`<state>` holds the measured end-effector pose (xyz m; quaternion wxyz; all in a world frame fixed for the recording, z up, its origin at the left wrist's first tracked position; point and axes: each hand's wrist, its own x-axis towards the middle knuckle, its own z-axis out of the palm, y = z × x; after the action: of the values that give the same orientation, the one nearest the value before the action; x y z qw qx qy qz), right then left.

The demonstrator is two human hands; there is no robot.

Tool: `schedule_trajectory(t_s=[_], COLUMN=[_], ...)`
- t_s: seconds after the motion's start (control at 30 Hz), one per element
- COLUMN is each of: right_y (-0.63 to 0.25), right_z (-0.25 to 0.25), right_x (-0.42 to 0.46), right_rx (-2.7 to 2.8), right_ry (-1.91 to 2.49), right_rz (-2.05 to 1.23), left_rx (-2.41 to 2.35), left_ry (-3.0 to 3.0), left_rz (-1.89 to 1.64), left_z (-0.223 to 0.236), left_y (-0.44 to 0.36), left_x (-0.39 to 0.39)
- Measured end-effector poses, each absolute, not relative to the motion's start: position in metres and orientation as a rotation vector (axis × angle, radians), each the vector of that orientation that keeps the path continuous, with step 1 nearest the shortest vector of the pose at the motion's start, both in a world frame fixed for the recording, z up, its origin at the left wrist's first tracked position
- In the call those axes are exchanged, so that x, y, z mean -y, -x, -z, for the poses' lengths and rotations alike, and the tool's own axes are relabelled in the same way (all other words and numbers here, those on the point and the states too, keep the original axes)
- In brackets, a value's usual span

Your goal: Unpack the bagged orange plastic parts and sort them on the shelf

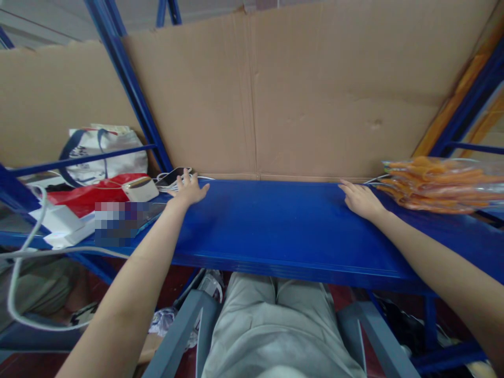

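Note:
My left hand (188, 190) is stretched out with spread fingers at the back left of the blue shelf (275, 226), beside a dark-screened phone (173, 177) and white cables. Whether its fingertips touch the phone I cannot tell. On the right, my right hand (361, 200) lies palm down near the shelf's back edge, its fingers extended and holding nothing. Close to it is a clear plastic bag (444, 184) packed with orange pieces.
Left of my arm are a white power strip (65, 231), a red bag (98, 194), a white box-like device (140, 189) and a white tote bag (114, 152). Cardboard (307, 94) stands behind the shelf. Blue posts (134, 89) rise at the sides. Grey chair arms (189, 325) flank my lap.

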<state>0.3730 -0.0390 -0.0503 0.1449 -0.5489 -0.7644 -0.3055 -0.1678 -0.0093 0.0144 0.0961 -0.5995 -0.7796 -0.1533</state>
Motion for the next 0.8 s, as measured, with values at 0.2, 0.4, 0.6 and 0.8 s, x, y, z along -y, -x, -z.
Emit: schedule_trajectory(t_s=[0.2, 0.4, 0.6, 0.8], right_y=[-0.379, -0.395, -0.395, -0.385], right_z=[0.054, 0.060, 0.057, 0.043], right_x=[0.031, 0.018, 0.020, 0.031], right_rx=[2.175, 2.142, 2.084, 1.728], right_ry=[1.791, 1.790, 1.746, 1.811], right_rz=[0.647, 0.352, 0.202, 0.020], left_rx=[2.067, 1.739, 1.727, 1.723], left_ry=[2.395, 2.732, 2.673, 2.708], left_rz=[0.406, 0.134, 0.294, 0.419], left_z=[-0.048, -0.034, 0.006, 0.010], left_y=[0.084, 0.026, 0.028, 0.028], left_x=[-0.002, -0.012, -0.015, -0.017])
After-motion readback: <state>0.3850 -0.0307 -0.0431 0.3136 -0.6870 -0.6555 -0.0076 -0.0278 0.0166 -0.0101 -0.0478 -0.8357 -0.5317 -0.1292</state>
